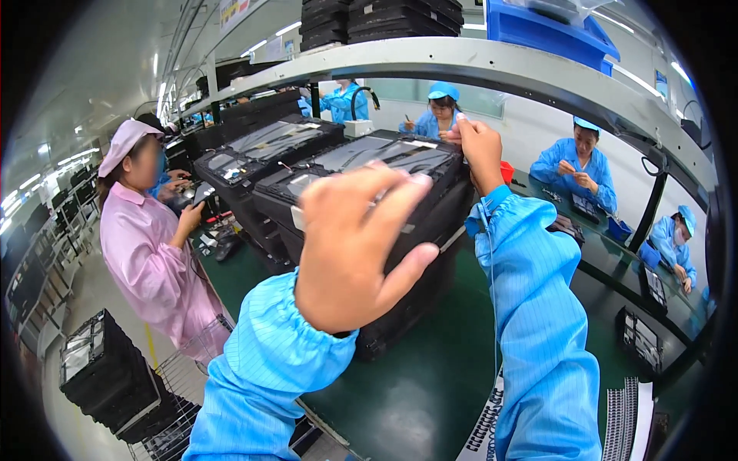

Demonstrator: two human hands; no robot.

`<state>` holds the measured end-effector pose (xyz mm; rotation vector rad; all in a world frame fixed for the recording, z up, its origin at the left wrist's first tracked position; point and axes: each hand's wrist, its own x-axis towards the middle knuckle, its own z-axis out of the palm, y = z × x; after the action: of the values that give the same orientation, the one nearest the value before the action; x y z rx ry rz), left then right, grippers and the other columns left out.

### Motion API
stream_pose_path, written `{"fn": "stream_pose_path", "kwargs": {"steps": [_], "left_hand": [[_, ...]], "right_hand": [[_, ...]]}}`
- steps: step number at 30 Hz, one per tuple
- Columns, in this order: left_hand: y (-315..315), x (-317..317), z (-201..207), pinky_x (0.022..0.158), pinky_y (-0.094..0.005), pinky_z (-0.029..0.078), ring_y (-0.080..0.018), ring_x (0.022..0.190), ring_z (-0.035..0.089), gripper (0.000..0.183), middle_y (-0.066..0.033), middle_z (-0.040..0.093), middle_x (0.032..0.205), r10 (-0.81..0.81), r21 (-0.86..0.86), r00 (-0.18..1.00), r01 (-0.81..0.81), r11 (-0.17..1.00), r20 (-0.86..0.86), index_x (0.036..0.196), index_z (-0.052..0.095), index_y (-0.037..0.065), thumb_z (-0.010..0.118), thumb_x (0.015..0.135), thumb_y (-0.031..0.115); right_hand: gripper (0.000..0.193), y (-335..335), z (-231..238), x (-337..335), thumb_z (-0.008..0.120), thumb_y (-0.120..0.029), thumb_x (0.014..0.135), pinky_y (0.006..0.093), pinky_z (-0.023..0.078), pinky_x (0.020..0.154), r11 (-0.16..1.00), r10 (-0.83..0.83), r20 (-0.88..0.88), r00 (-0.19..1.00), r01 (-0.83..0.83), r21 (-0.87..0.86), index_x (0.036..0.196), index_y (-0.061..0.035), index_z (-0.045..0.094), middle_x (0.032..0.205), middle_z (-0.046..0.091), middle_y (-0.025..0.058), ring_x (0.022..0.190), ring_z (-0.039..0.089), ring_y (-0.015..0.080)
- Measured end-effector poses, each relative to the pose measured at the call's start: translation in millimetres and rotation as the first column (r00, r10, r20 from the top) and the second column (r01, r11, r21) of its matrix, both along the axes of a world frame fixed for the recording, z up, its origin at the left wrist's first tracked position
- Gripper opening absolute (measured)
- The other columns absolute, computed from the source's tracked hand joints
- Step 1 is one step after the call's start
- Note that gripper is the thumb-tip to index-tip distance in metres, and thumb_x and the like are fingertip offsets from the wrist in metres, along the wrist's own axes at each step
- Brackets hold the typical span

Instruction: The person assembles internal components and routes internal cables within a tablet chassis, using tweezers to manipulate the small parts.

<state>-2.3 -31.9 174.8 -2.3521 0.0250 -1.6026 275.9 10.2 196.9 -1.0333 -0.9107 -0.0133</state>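
Note:
My left hand (350,250) is raised in front of a tall stack of black trays (269,201). Its fingers are stretched out and apart, slightly blurred, with nothing held in them. Thin dark flat panels (365,152) lie in the top tray, partly hidden behind this hand. Beyond the tray's right corner, my right hand (480,154) is held up with its fingers curled together. Whatever may be between those fingertips is too small to make out. A thin cord (492,284) runs down from the right wrist along the blue sleeve.
A second tray stack (269,142) stands to the left. A metal shelf beam (430,55) crosses overhead, carrying more trays and a blue bin (550,34). A person in pink (157,246) stands at left; several people in blue sit beyond the green table (407,407).

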Motion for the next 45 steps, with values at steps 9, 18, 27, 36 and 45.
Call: {"fn": "stream_pose_path", "kwargs": {"steps": [9, 18, 27, 36, 45], "left_hand": [[14.2, 2.5, -25.8, 0.100, -0.0503, 0.008, -0.0478, 0.125, 0.003, 0.058, -0.0324, 0.009, 0.133, 0.142, -0.451, 0.944, 0.009, 0.892, 0.298, 0.122, 0.038, 0.001, 0.055, 0.076, 0.032], [20.3, 6.8, -26.0, 0.100, -0.0487, 0.007, -0.0431, 0.126, 0.009, 0.051, -0.0302, 0.016, 0.134, 0.189, -0.510, 0.951, -0.039, 0.859, 0.245, 0.121, 0.041, 0.005, 0.047, 0.081, 0.037], [27.6, 10.3, -29.3, 0.101, -0.0461, 0.008, -0.0429, 0.126, 0.010, 0.042, -0.0278, 0.019, 0.134, 0.161, -0.513, 0.934, 0.027, 0.858, 0.319, 0.118, 0.046, 0.007, 0.044, 0.081, 0.026], [10.0, 21.6, -33.8, 0.102, -0.0343, 0.017, -0.0253, 0.122, 0.028, 0.037, -0.0154, 0.038, 0.127, 0.083, -0.304, 0.779, 0.142, 0.942, 0.621, 0.119, 0.041, -0.003, 0.040, 0.085, 0.012], [-108.4, 50.3, -158.0, 0.097, -0.0567, 0.013, -0.0458, 0.124, 0.012, 0.088, -0.0313, 0.012, 0.133, -0.457, -0.429, 0.186, 0.169, 0.887, -0.870, 0.128, 0.023, -0.005, 0.058, 0.069, 0.051]], "right_hand": [[0.027, -9.7, -1.2, -11.7, 0.062, -0.022, 0.075, 0.0224, 0.038, 0.058, 0.982, -0.097, 0.171, 0.981, 0.122, -0.147, 0.077, 0.0047, 0.062, 0.070, 0.058, 0.0036, 0.063, 0.050, 0.0087], [0.021, -8.0, -3.7, -19.6, 0.057, -0.016, 0.077, 0.0231, 0.042, 0.066, 0.997, -0.035, 0.047, 0.998, 0.038, -0.068, 0.080, 0.0043, 0.060, 0.075, 0.063, 0.0101, 0.069, 0.057, 0.0127], [0.026, -5.3, -19.3, -22.6, 0.051, -0.024, 0.076, 0.0363, 0.044, 0.064, 0.975, -0.223, 0.235, 0.946, 0.211, 0.073, 0.077, -0.0001, 0.061, 0.071, 0.062, 0.0132, 0.069, 0.059, 0.0292], [0.028, -67.8, -39.9, -31.4, 0.053, -0.027, 0.075, 0.0462, 0.036, 0.077, 0.744, -0.668, 0.279, 0.690, 0.630, 0.222, 0.078, 0.0000, 0.057, 0.088, 0.053, 0.0198, 0.088, 0.047, 0.0363], [0.028, -359.9, -145.8, 94.9, 0.059, -0.024, 0.069, 0.0366, 0.043, 0.060, 0.449, -0.856, 0.088, 0.510, 0.817, -0.361, 0.074, 0.0036, 0.062, 0.069, 0.061, 0.0159, 0.063, 0.057, 0.0264]]}}
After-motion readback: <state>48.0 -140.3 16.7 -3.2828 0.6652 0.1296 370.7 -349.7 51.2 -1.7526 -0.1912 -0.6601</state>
